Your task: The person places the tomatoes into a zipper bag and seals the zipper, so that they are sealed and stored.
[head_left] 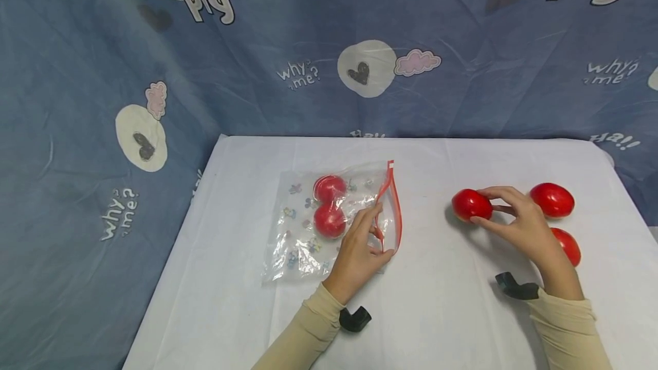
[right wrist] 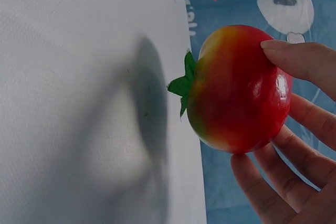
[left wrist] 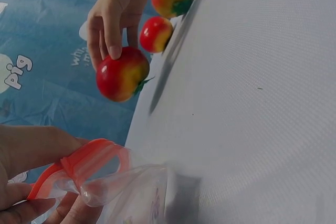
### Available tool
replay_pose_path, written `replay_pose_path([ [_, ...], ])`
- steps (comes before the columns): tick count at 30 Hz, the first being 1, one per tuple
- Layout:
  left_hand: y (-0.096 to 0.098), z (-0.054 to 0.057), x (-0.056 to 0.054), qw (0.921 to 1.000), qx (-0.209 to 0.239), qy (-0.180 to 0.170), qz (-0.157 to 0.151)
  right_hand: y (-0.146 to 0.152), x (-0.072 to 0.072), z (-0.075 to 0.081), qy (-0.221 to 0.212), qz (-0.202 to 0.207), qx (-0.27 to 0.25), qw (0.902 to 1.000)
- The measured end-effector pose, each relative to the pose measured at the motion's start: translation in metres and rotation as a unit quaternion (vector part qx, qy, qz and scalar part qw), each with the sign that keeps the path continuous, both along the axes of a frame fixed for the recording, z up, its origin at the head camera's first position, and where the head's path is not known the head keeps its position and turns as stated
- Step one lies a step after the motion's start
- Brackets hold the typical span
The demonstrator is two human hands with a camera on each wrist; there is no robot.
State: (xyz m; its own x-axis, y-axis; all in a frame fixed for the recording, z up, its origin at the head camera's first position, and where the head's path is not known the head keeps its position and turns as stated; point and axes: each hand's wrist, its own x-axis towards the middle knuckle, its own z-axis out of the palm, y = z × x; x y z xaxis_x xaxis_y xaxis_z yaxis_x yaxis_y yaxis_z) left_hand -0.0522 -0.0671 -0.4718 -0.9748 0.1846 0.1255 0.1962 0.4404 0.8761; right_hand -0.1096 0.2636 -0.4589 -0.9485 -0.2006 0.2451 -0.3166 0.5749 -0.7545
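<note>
A clear zip bag with an orange-red zip edge lies on the white table, two red tomatoes inside it. My left hand holds the bag by its mouth, thumb and fingers spreading the zip edge apart. To the right, my right hand grips another tomato between thumb and fingers, lifted off the table with its shadow below. The right wrist view shows its green leafy top pointing at the tabletop and a yellow patch beside it.
Two more tomatoes lie right of my right hand: one at the back, one partly behind the wrist. The white-covered table ends at a blue printed curtain behind and to the left. Dark wrist mounts sit by both cuffs.
</note>
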Motion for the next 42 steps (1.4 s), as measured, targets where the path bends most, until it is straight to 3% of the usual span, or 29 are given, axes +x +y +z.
replay_pose_path([
  [14,-0.001,0.003,-0.001,0.9999,-0.010,0.006,0.000,-0.011,-0.001,0.002,-0.015,0.009,-0.013,0.9998],
  [25,-0.001,0.001,-0.001,0.9999,-0.011,0.009,-0.003,-0.026,0.000,-0.004,-0.017,0.047,-0.052,0.9974],
  [42,0.000,0.002,0.001,0.9997,-0.024,0.009,0.001,-0.057,0.000,-0.006,-0.004,0.085,-0.062,0.9944],
])
